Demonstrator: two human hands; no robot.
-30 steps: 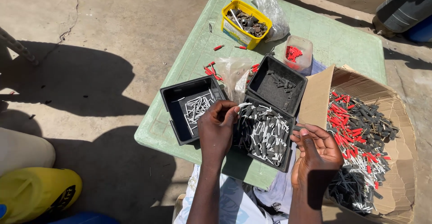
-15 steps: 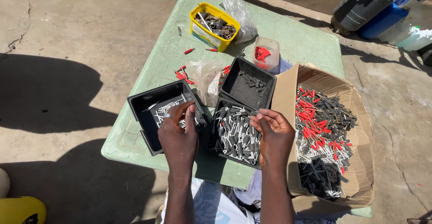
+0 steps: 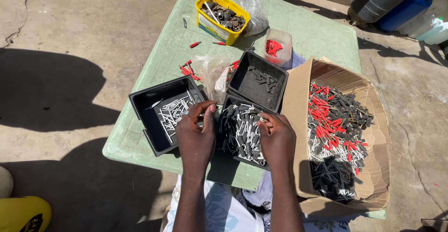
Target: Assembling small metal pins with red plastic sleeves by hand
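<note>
My left hand [image 3: 196, 136] hovers at the seam between two black trays, fingers curled down; whether it holds anything is hidden. The left tray [image 3: 145, 102] holds thin pale pins. My right hand [image 3: 278, 139] is over the middle tray [image 3: 237, 159], which is full of small black-and-white pieces. Its fingertips are pinched together on one of those pieces at the top of the pile. A third black tray [image 3: 280, 80] behind it holds a few dark pieces. All of this rests on a green plastic table [image 3: 177, 41].
An open cardboard box [image 3: 296, 96] of red and black pieces lies to the right. At the back stand a yellow tub [image 3: 207, 24] of metal parts, a clear cup [image 3: 279, 38] of red pieces and plastic bags [image 3: 212, 69]. Loose red pieces [image 3: 187, 69] dot the table. Blue and dark containers [image 3: 396, 3] stand far right.
My right hand has moved left from the cardboard box to the middle tray. My left hand stays near the trays' seam. The view has shifted.
</note>
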